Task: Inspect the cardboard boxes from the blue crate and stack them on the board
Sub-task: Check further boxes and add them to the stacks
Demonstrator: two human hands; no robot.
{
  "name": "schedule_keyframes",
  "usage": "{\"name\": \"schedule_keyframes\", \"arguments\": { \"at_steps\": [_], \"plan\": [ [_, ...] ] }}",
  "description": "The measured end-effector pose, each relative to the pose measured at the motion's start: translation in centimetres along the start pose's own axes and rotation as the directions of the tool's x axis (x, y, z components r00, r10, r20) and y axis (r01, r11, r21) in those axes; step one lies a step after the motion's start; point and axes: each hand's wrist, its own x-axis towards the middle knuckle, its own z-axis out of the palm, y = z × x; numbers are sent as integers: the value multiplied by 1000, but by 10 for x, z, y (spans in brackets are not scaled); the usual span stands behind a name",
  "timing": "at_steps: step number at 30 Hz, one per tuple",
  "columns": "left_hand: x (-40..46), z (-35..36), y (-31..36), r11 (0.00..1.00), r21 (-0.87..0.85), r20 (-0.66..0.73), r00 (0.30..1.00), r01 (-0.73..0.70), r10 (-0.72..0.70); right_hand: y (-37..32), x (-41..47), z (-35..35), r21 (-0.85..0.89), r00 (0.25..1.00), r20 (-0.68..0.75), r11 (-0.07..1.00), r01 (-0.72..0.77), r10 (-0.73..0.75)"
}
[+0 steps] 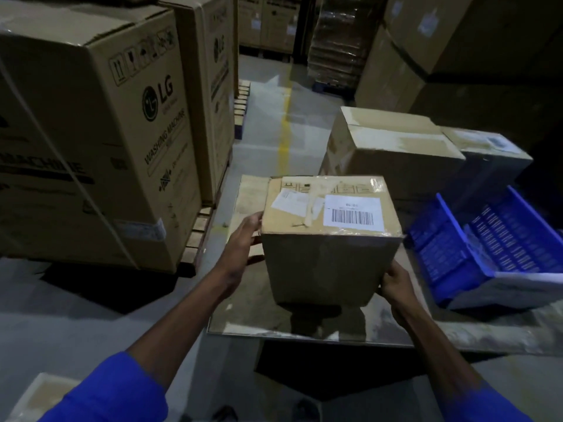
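I hold a brown cardboard box (329,239) with a white barcode label on its top, above the flat cardboard board (243,312) on the floor. My left hand (243,239) grips the box's left side near the top edge. My right hand (396,281) grips its lower right corner. The blue crate (457,257) lies to the right of the board, tilted. Two larger taped cardboard boxes (393,147) sit behind the board, at its far right.
Tall washing-machine cartons (91,132) on wooden pallets stand at the left. More stacked cartons (457,41) rise at the back right. A grey concrete aisle with a yellow line (285,138) runs away between them. A small box corner (39,394) shows at bottom left.
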Motion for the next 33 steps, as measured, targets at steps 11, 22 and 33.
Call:
{"name": "schedule_keyframes", "arguments": {
  "at_steps": [11,22,33],
  "plan": [
    [21,13,-64,862,499,155,971,83,-183,35,-34,-11,50,998,27,998,-49,48],
    [1,66,-64,946,320,92,996,-41,12,23,-51,-39,269,984,113,957,105,-140],
    [-35,207,-65,571,717,4,821,-401,571,-7,-50,-200,590,958,37,780,209,-284]
  ]
}}
